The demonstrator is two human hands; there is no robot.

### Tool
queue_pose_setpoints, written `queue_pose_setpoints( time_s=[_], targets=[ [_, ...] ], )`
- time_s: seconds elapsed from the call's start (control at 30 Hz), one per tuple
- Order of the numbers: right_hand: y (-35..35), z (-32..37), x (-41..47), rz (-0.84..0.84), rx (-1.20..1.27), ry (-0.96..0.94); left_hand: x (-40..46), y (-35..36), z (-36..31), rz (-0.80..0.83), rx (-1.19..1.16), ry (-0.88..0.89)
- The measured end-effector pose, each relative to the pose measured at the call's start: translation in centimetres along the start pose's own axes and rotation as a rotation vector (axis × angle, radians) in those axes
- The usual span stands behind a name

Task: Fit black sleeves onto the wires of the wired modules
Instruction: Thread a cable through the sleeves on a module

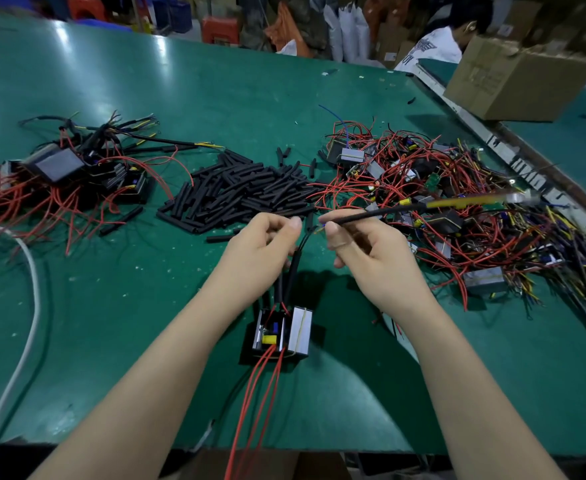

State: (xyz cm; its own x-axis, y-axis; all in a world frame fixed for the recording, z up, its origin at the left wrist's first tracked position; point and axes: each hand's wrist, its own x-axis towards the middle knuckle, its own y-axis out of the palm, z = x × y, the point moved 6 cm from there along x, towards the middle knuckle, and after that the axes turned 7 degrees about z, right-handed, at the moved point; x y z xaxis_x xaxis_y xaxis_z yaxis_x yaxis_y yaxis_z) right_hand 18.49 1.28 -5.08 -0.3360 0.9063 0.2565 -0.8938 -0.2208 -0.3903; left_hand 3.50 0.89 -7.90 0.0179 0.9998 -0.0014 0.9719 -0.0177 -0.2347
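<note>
Head view, risk: the bare wire ends point(314, 230) at frame centre may fray or miss the mouth of the black sleeve point(367, 215), a likely result of the sleeve's long free end swaying toward the right.
Head view, second risk: the module point(282, 332), hanging low at centre from its wires, could swing and tug them loose.
Left hand point(267, 242): fingers curled, pinching the module's sleeved wires point(293, 271).
Right hand point(364, 247): fingers curled, pinching the sleeve near its left tip.
Sleeve pile point(243, 194): on the desk point(111, 323), above centre.
Unsleeved modules point(440, 202): tangled heap, right.
Finished modules point(66, 171): left.
</note>
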Motion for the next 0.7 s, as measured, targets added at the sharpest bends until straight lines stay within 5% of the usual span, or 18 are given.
queue_pose_setpoints(
  time_s=[0.4, 0.7],
  targets=[
    [-0.4, 0.3, -0.2, -0.102, 0.259, 0.045, -0.2, 0.9, 0.1, 0.176, -0.384, -0.063],
    [0.0, 0.1, -0.1, -0.037, 0.493, 0.084, -0.7, 1.4, -1.4, 0.181, -0.267, 0.142]
  ],
)
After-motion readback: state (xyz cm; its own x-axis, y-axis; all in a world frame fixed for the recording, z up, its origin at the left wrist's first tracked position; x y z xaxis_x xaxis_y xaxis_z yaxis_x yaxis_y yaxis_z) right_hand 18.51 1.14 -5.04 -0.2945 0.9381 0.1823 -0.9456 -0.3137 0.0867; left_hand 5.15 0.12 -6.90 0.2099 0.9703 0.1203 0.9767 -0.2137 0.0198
